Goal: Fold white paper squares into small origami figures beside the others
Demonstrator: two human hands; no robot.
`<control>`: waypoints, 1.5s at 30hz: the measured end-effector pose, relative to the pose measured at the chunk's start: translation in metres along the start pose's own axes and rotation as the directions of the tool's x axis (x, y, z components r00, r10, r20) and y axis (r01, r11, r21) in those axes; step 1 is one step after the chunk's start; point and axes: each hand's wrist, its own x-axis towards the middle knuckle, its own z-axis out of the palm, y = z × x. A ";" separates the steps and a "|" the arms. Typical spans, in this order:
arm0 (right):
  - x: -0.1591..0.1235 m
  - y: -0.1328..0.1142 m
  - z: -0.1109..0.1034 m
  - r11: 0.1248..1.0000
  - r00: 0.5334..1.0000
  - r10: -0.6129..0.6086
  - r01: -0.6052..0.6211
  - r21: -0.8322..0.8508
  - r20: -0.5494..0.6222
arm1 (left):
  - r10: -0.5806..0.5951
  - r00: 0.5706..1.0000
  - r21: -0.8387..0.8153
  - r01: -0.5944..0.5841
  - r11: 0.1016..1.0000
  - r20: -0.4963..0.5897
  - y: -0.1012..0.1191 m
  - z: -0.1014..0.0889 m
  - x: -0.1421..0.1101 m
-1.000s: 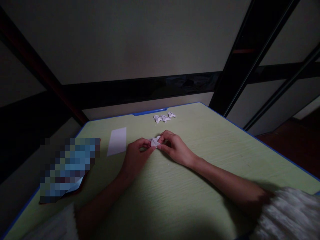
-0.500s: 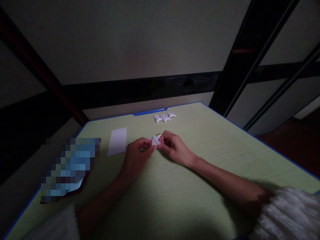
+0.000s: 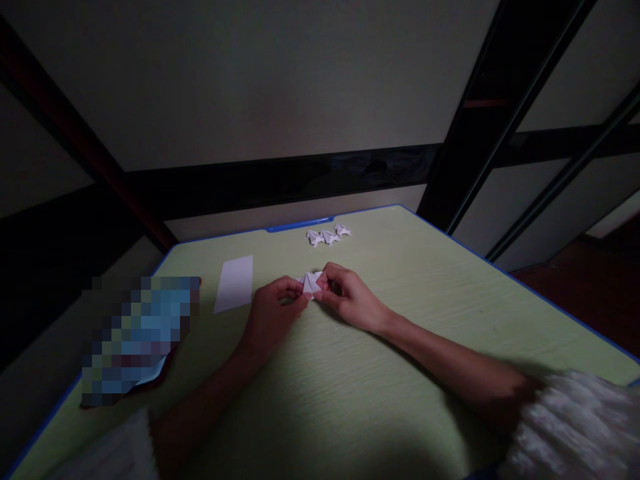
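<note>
A small folded white paper piece (image 3: 311,283), with a pointed top and creases running down from it, is held between my two hands just above or on the table. My left hand (image 3: 274,312) pinches its left side and lower left corner, thumb toward me. On the other side, my right hand (image 3: 353,298) grips the right edge with thumb and curled fingers. My fingertips cover both ends of the paper. Farther back lie three folded paper figures (image 3: 329,237) in a row, shaped like little frogs.
A flat white paper sheet (image 3: 235,283) lies left of my hands. Nearer the left edge is a device with a blurred-out screen (image 3: 145,337). The pale green table (image 3: 425,293) has a blue rim and a blue handle (image 3: 300,225) at its far edge, close to the cabinet panels (image 3: 280,87).
Both hands keep their grip on the folded paper and have barely moved. My right thumb sits slightly closer to the lower edge of the paper. The figures and sheet stay put.
</note>
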 end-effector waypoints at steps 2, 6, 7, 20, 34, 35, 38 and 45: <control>0.000 0.000 0.000 1.000 1.000 0.006 -0.006 -0.002 -0.007 | -0.010 1.000 -0.022 0.010 1.000 -0.005 -0.001 0.000 0.000; 0.002 0.002 0.002 0.999 0.998 0.052 -0.052 0.008 -0.030 | -0.062 0.998 -0.096 0.059 0.994 -0.024 -0.001 0.001 0.001; 0.002 0.002 0.003 0.998 0.998 0.062 -0.062 0.011 -0.033 | -0.074 0.997 -0.111 0.070 0.991 -0.031 0.000 0.002 0.002; 0.008 0.016 -0.007 0.978 0.950 0.206 -0.201 0.049 -0.236 | -0.113 0.991 -0.181 0.097 0.979 -0.076 0.002 0.000 0.003; -0.004 0.001 -0.005 0.944 0.990 -0.002 -0.045 -0.327 -0.142 | -0.113 0.992 -0.187 0.102 0.977 -0.053 -0.001 0.001 0.004; -0.004 0.001 -0.006 0.932 0.987 -0.004 -0.054 -0.357 -0.160 | -0.110 0.992 -0.183 0.099 0.978 -0.054 -0.001 0.001 0.004; -0.004 -0.001 -0.009 0.862 0.991 -0.017 -0.051 -0.504 -0.130 | -0.096 0.994 -0.176 0.087 0.981 -0.046 -0.001 0.000 0.004; -0.016 -0.014 -0.002 0.639 0.986 0.052 0.086 -0.764 0.155 | -0.097 0.995 -0.185 0.090 0.979 -0.032 0.000 0.001 0.003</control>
